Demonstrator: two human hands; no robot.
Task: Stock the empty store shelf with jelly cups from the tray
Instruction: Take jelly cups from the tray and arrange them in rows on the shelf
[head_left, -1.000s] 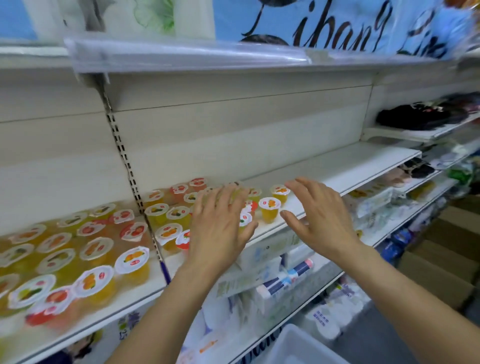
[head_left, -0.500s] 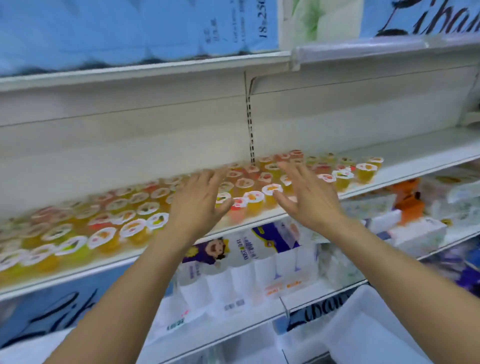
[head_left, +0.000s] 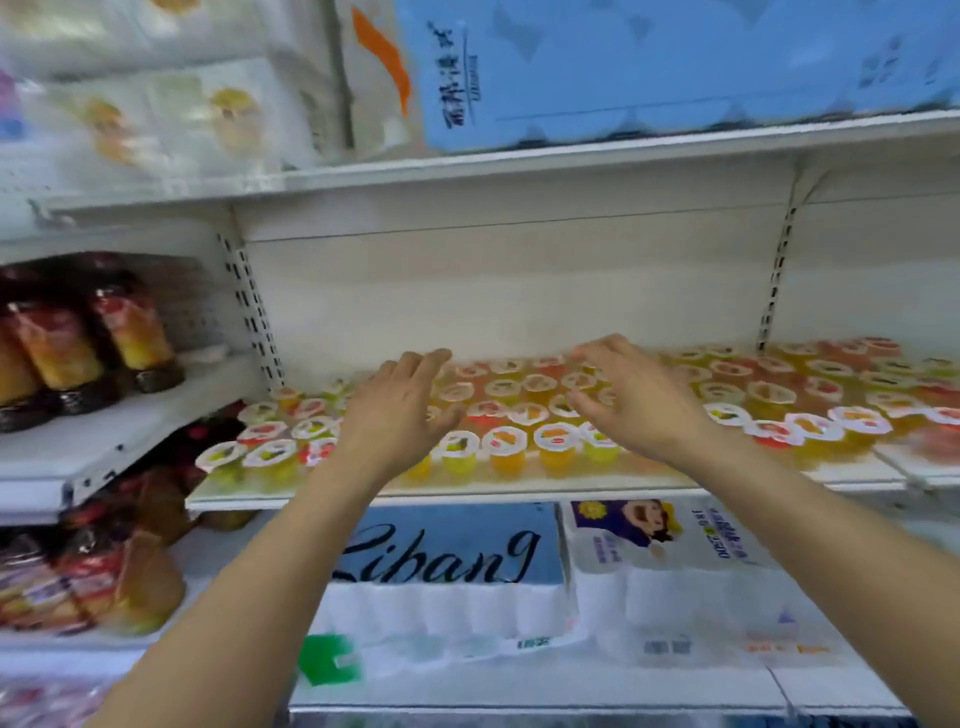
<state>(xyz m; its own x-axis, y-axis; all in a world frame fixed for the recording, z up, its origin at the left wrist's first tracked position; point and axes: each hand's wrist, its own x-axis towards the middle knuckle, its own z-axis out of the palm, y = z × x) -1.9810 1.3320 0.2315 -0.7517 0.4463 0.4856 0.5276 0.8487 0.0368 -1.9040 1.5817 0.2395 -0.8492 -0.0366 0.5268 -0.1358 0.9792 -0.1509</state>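
White metal store shelving (head_left: 519, 171) with slotted uprights (head_left: 249, 306), evenly lit.

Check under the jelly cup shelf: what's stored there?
Under the shelf: a blue Libang tissue pack and a white cartoon-print pack beside it. Both forearms cover parts of them; anything behind the packs is hidden.

Jelly cups (head_left: 506, 447) clear glossy plastic, foil-like printed lids; shelf (head_left: 467, 491) smooth matt white metal.
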